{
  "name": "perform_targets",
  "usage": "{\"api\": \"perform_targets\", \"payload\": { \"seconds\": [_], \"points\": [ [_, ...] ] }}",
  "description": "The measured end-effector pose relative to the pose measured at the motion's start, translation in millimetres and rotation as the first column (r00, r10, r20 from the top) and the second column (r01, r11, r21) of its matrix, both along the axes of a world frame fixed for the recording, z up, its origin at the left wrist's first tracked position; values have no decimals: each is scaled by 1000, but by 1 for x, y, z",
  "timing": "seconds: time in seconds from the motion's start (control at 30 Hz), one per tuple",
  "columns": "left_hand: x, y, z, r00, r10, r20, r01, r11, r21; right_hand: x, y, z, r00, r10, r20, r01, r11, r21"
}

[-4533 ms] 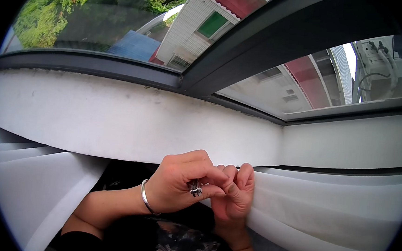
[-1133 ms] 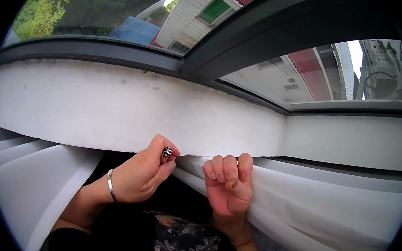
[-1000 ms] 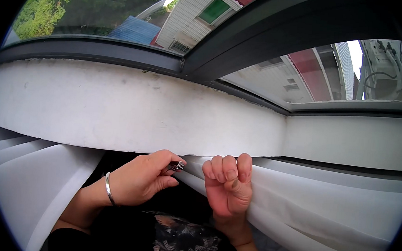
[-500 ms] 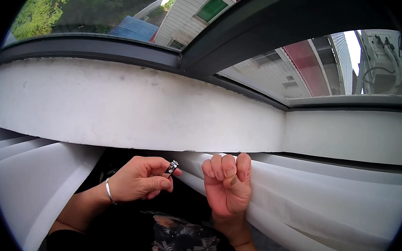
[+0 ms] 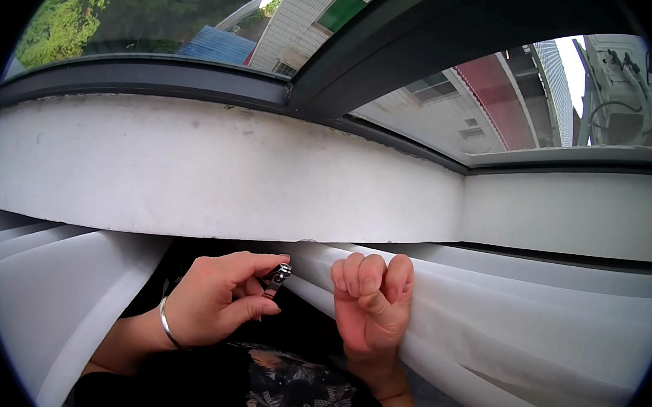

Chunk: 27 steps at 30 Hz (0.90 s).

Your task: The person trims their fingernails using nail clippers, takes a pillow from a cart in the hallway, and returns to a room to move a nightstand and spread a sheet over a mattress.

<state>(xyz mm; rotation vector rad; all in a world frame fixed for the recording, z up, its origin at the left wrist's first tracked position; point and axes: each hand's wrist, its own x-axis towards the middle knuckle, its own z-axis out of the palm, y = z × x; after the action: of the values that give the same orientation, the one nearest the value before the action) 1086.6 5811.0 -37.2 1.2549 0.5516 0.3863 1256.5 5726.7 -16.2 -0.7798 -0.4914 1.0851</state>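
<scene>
Between the thumb and fingers of my left hand (image 5: 217,294) is a small metal nail clipper (image 5: 276,279), its shiny end pointing up and to the right. A silver bangle (image 5: 167,321) circles that wrist. To the right, my right hand (image 5: 372,305) is held up with the palm toward me, its fingers curled over and the thumb bent in against them. No object shows in it. A gap separates the clipper from the right hand.
A white window sill (image 5: 222,170) spans the view beyond my hands, below a dark window frame (image 5: 198,81). White curtains hang at the left (image 5: 56,283) and right (image 5: 521,330). Trees and buildings show through the glass.
My left hand has shifted its grip on the nail clipper, with the index finger now stretched along its top and the thumb lower. The right hand has barely moved.
</scene>
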Motion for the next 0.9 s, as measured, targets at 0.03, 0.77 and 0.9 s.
{"api": "perform_targets", "payload": {
  "seconds": [0.03, 0.77, 0.9],
  "points": [
    [0, 0, 2, 998, 62, -11, -57, 972, 228, 0, 0, 1, 999, -21, 44, 21, 1000, 1],
    [22, 2, 16, 951, 198, 238, -287, 271, 919, 1, 4, 1, 963, -120, 241, 109, 992, 61],
    [24, 4, 16, 943, 183, 278, -306, 143, 941, 0, 5, 2, 941, -149, 304, 133, 989, 71]
  ]
}}
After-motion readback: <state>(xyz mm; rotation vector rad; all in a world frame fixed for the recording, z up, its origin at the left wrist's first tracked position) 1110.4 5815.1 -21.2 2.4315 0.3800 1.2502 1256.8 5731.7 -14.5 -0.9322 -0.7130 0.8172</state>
